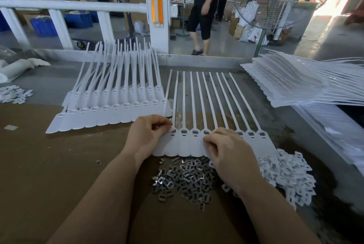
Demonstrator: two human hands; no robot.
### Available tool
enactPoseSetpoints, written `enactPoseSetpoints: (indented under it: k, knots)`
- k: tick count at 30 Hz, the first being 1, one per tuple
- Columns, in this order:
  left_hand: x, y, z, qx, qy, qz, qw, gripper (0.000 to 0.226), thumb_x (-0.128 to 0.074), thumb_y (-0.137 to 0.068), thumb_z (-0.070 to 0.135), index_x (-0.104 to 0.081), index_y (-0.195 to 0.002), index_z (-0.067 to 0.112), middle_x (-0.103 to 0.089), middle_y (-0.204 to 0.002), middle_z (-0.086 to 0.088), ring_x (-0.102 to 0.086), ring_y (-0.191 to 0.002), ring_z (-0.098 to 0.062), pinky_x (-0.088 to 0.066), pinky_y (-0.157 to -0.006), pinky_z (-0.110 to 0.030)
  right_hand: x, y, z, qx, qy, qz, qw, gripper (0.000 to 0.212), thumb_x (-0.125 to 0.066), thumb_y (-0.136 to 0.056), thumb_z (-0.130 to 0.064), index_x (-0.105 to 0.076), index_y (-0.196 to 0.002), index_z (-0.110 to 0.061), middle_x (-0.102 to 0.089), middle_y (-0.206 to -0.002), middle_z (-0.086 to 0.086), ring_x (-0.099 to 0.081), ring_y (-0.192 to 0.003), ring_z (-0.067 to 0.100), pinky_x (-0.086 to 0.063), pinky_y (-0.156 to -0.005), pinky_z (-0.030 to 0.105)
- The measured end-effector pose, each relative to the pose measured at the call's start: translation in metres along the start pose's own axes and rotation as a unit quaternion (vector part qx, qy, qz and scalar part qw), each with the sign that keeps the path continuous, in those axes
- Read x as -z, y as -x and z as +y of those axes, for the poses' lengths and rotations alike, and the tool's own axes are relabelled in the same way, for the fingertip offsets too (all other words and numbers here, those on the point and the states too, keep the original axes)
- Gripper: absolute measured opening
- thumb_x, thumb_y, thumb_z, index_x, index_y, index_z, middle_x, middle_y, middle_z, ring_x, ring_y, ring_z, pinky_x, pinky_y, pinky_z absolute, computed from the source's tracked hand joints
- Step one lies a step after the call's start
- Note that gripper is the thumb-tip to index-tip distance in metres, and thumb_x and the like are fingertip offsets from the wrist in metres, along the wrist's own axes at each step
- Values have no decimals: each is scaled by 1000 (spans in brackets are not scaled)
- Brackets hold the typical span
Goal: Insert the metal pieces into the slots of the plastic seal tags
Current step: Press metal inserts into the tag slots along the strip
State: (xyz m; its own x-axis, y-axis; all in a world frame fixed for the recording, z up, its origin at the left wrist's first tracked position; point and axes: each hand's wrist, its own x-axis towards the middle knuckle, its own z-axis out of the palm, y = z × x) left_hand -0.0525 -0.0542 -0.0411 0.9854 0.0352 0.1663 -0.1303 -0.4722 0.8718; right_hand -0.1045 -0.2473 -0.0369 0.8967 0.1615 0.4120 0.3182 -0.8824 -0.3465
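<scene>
A joined strip of white plastic seal tags with long thin tails [197, 141] lies flat on the brown tabletop [49, 155], with the heap of small grey metal pieces [185, 178] just beneath it. The left hand [146, 135] curls its fingers at the leftmost slot, apparently pinching a piece, though I cannot tell for sure; the right hand [226, 149] presses curled fingers mid-row. Best to seat each piece square and flush.
</scene>
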Motion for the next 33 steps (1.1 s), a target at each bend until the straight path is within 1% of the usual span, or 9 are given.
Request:
enactPoseSetpoints:
  k: [7, 12, 15, 18, 22, 24, 28, 30, 33]
  knots:
    - [-4, 0, 0, -1, -24, 7, 1000, 15, -66, -87, 16, -68, -81, 30, -66, -80, 13, -59, -80, -5, -43, -70, -12, -1, 0, 0, -1, 4, -5, 1000, 17, -54, -90, -11, -71, -91, -11, -64, -88, 0, -54, -87, 14, -44, -76, 22]
    - [-4, 0, 1, -8, -5, 16, 1000, 15, -63, -89, 15, -69, -87, 28, -65, -84, 13, -57, -80, -2, -41, -69, -10, -1, 0, 0, -2, 3, -4, 1000, 16, -55, -89, -10, -71, -89, -10, -64, -87, 0, -54, -85, 14, -42, -75, 20]
    - [-3, 0, 2, -22, -10, 6, 1000, 20, -56, -93, 13, -67, -93, 30, -59, -84, 17, -52, -71, 0, -39, -63, -6, -1, 0, 0, -2, 1, -2, 1000, 15, -56, -89, -8, -71, -89, -9, -64, -85, 1, -54, -83, 15, -43, -73, 21]
    - [-4, -1, 3, -32, -27, -3, 999, 20, -55, -94, 13, -66, -89, 29, -58, -81, 16, -50, -66, 0, -37, -59, -5, 0, 1, 0, -1, 1, -5, 1000, 15, -56, -89, -8, -71, -90, -10, -64, -86, 1, -54, -84, 15, -43, -74, 22]
    - [-3, -1, 3, -26, -20, -5, 999, 18, -57, -92, 13, -63, -85, 28, -61, -81, 12, -53, -72, 0, -38, -61, -3, -1, 0, 1, -4, 1, -4, 1000, 15, -56, -89, -8, -71, -91, -10, -63, -87, 0, -54, -86, 15, -45, -77, 25]
    - [-3, 0, 3, -28, -18, -12, 999, 21, -57, -93, 12, -60, -84, 31, -62, -84, 10, -54, -74, -1, -39, -63, -7, -1, 0, 1, -5, 2, -4, 1000, 16, -55, -89, -9, -70, -90, -11, -63, -87, -1, -54, -86, 14, -45, -78, 25]
    - [-4, -1, 2, -32, -49, -35, 998, 20, -50, -96, 13, -64, -97, 28, -59, -96, 5, -51, -80, -3, -37, -72, -17, -1, 1, 1, -4, 3, -4, 1000, 16, -54, -90, -10, -70, -89, -11, -63, -87, -1, -53, -86, 13, -45, -78, 24]
    - [-4, -1, 2, -35, -60, -36, 997, 19, -50, -96, 15, -65, -95, 26, -59, -98, 5, -51, -81, -1, -36, -71, -13, -1, 1, 0, -2, 4, 0, 1000, 16, -55, -89, -9, -71, -90, -11, -64, -87, 0, -54, -85, 14, -44, -78, 23]
    - [-3, -1, 2, -31, -40, -25, 998, 14, -54, -94, 15, -64, -90, 25, -61, -85, 12, -53, -75, 2, -38, -63, -6, -1, 0, 1, 1, 7, -4, 1000, 17, -53, -91, -11, -71, -92, -11, -64, -89, -1, -54, -87, 13, -43, -79, 22]
